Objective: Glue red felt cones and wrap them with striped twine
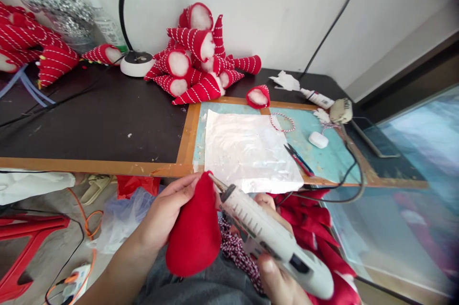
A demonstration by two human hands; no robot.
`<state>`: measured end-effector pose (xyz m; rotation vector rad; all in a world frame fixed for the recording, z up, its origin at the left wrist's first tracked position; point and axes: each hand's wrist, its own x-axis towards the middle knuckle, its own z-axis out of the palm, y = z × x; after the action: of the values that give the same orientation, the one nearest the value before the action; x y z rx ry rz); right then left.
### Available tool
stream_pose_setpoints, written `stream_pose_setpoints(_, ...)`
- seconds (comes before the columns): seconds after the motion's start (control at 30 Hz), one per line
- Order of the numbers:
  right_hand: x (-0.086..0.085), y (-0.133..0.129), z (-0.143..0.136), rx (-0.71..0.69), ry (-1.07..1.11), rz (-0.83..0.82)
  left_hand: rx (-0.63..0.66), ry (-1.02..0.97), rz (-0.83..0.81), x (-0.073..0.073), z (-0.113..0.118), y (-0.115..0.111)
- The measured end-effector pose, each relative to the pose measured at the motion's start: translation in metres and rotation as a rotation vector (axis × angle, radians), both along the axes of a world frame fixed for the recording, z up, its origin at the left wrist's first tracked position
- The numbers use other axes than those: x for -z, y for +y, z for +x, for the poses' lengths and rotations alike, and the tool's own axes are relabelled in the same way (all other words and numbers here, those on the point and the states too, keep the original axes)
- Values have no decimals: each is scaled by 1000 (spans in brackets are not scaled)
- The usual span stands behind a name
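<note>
My left hand (168,207) is closed on a plump red felt piece (195,233), gripping it near its narrow upper end. In my right hand (278,266) is a white glue gun (276,233), its metal nozzle angled up and left against or very near the tip of the red piece. Red-and-white twisted cord (238,252) hangs below, between the felt and the gun. Just past my hands, a white sheet (251,152) lies on the light blue part of the table.
Stuffed red striped cones (193,61) are piled against the wall. A lamp base (136,63) stands left of them. Scissors (299,159), a cord ring (282,122), a white case (318,140) and a phone (375,137) lie on the right. Red fabric (315,233) lies below the table edge.
</note>
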<state>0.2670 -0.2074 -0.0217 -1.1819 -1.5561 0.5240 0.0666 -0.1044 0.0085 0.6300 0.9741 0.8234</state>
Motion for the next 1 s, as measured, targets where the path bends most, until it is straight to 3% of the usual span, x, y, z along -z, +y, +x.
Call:
stream_pose_setpoints(0.13, -18, 15, -10, -87, 15, 39, -62, 11, -70, 1, 1, 1)
stream_pose_setpoints(0.37, -14, 11, -6, -85, 29, 17, 147, -221, 65, -2, 1, 2)
stream_pose_setpoints(0.53, -18, 16, -11, -82, -7, -9, 101, -211, -5, -1, 2, 1)
stream_pose_setpoints(0.63, -16, 8, -11, -69, -56, -12, 64, -179, 32, -1, 2, 5)
stream_pose_setpoints(0.73, -18, 5, 0, 7, -93, 40, 115, -199, 63, 2, 0, 7)
stream_pose_setpoints(0.8, -23, 16, 13, 67, -233, 92, 166, -232, 64, 5, -2, 8)
stream_pose_setpoints(0.87, -29, 35, 29, 133, -523, 119, 173, -245, 61, 9, -3, 8)
stream_pose_setpoints(1.0, -31, 86, 63, 231, -1022, 15, 106, -214, 47, 15, -3, 5)
